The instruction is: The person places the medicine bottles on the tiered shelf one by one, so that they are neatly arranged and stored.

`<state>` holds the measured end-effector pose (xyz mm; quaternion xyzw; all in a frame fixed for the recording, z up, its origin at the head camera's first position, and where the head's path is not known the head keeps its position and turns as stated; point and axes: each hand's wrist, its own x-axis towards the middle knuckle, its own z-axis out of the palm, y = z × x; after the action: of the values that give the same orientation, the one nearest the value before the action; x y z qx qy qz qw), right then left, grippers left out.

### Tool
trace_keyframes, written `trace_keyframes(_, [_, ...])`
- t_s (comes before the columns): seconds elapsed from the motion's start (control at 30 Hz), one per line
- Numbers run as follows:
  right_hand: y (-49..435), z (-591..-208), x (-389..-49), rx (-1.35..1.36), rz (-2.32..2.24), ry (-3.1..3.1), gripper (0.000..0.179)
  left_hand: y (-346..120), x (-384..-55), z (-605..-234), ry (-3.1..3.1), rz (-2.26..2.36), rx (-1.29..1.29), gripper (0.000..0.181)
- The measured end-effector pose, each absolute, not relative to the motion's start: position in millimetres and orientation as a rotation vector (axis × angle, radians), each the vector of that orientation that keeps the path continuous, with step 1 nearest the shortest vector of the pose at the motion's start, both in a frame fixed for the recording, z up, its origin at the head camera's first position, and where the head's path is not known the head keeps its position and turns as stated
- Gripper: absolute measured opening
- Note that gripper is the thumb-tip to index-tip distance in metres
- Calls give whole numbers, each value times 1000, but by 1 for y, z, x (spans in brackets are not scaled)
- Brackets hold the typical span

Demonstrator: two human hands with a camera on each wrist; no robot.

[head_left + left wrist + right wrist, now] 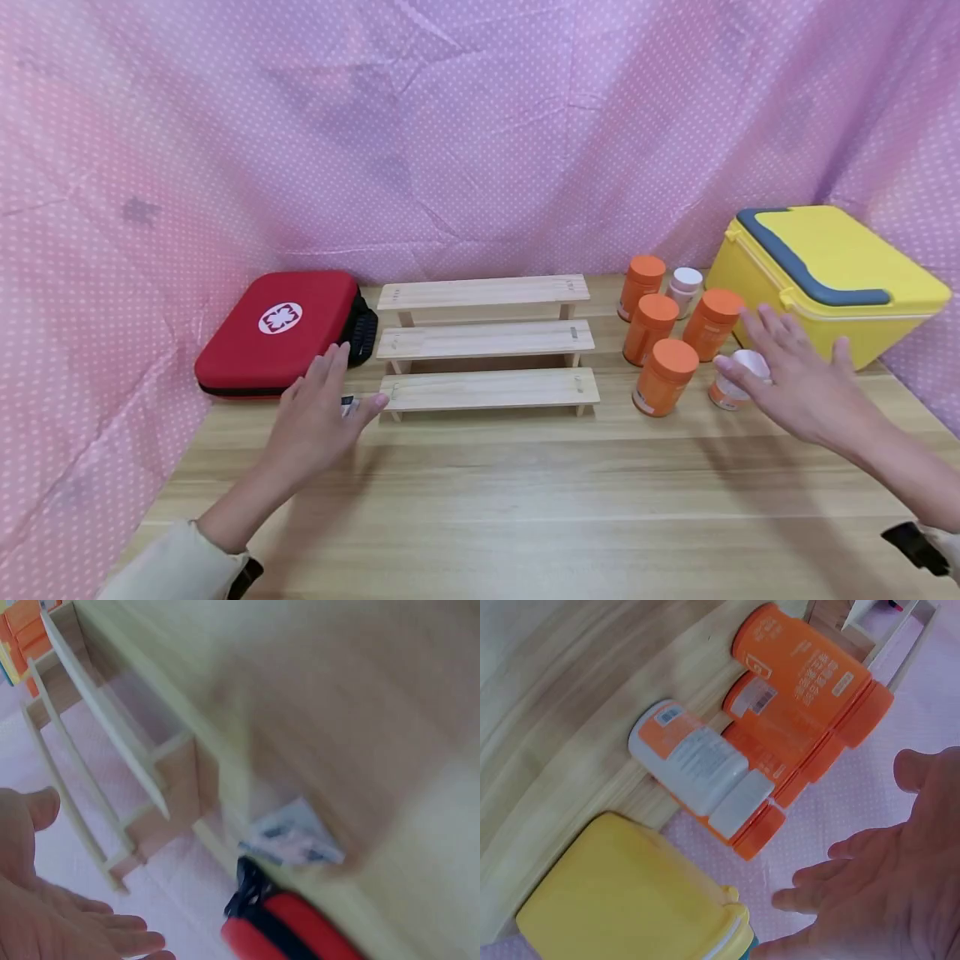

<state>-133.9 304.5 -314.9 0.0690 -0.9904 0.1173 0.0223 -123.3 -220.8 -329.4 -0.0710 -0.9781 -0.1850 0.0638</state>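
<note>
Right grip (806, 396) (fingers extended), front white bottle (694, 761) near, apart

Left hand (317, 417) hovers near a red case (273, 342); right hand (810, 387) partly hides the front white-capped bottle (729, 395), contact unclear

In front and to the left of the rack (487, 388), an off-white sleeve (176, 568) has a black strap (246, 577) at its edge; front right of the rack, a second strap (917, 547) adjoins a matching pale cuff (952, 552).
</note>
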Motion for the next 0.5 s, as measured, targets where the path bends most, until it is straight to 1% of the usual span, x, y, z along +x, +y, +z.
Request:
trace_keyframes(0.1, [309, -315, -134, 163, 256, -3016, 86, -217, -125, -341, -2891, -728, -217, 87])
trace_keyframes(0.23, [319, -318, -137, 79, 177, -2960, 84, -212, -129, -355, -2837, -997, -199, 82])
trace_keyframes(0.5, [334, -330, -143, 67, 424, -3034, 81, -211, -139, -371, -2831, -1325, -9, 81])
